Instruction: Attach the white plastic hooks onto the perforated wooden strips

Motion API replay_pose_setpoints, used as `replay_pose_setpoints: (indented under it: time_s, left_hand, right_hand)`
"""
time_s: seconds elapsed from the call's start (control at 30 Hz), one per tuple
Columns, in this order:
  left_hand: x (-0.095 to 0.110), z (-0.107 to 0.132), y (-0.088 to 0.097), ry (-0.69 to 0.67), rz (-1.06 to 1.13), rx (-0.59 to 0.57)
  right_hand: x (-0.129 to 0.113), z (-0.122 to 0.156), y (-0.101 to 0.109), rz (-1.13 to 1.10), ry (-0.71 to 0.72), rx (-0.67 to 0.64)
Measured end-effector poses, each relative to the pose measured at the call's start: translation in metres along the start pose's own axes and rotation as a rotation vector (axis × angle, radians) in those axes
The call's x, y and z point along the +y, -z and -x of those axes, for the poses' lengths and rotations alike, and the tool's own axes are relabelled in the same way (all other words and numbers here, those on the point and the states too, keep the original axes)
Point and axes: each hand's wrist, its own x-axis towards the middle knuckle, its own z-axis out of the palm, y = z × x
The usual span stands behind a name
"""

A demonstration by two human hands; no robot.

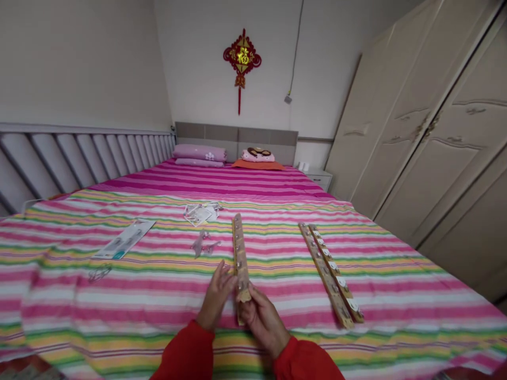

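Note:
A long, narrow wooden strip (pixel 239 248) with a row of small metal fittings lies lengthwise in front of me. My right hand (pixel 266 323) grips its near end, thumb on top and fingers curled beneath. To the left of that end is my left hand (pixel 216 296), its fingers apart and close against the strip's edge; whether they touch it I cannot tell. Beyond my left hand, a small clear plastic bag (pixel 198 245) with little metal pieces rests on the striped bedcover (pixel 158 301). At the right lie a second wooden strip (pixel 325 275) and one with white round pieces (pixel 336 272).
A flat clear package (pixel 127 239) lies at the left, with a few thin metal pieces (pixel 100 272) nearer me. Some clear packaging (pixel 203 213) sits farther back. A bed rail (pixel 79 153) borders the left, a wardrobe (pixel 435 137) the right; pillows (pixel 200 153) are at the headboard.

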Motion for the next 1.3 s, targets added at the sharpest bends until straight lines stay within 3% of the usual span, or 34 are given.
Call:
replay_pose_setpoints:
  time_s: [0.07, 0.13, 0.27, 0.67, 0.8, 0.93, 1.3]
  left_hand:
    - [0.001, 0.004, -0.010, -0.039, -0.002, -0.017]
    - [0.001, 0.002, -0.014, -0.059, -0.012, 0.041]
    - [0.002, -0.012, -0.009, -0.055, -0.028, 0.158]
    - [0.004, -0.053, 0.004, -0.017, 0.099, 0.197]
    - [0.002, -0.076, 0.009, -0.060, 0.046, 0.200]
    - [-0.002, -0.096, 0.012, -0.124, -0.042, 0.277]
    - [0.003, -0.120, 0.015, -0.151, -0.110, 0.271]
  right_hand:
    - [0.011, -0.011, -0.010, 0.094, 0.041, 0.012]
    - [0.020, -0.018, -0.016, 0.212, 0.074, 0.028]
    - [0.026, -0.027, -0.023, 0.373, 0.095, 0.034]
    - [0.026, -0.031, -0.029, 0.418, 0.093, 0.013]
    - [0.033, -0.031, -0.025, 0.479, 0.083, -0.016]
    - [0.038, -0.029, -0.023, 0.514, 0.080, -0.039]
    - [0.030, -0.018, -0.022, 0.407, 0.040, -0.005]
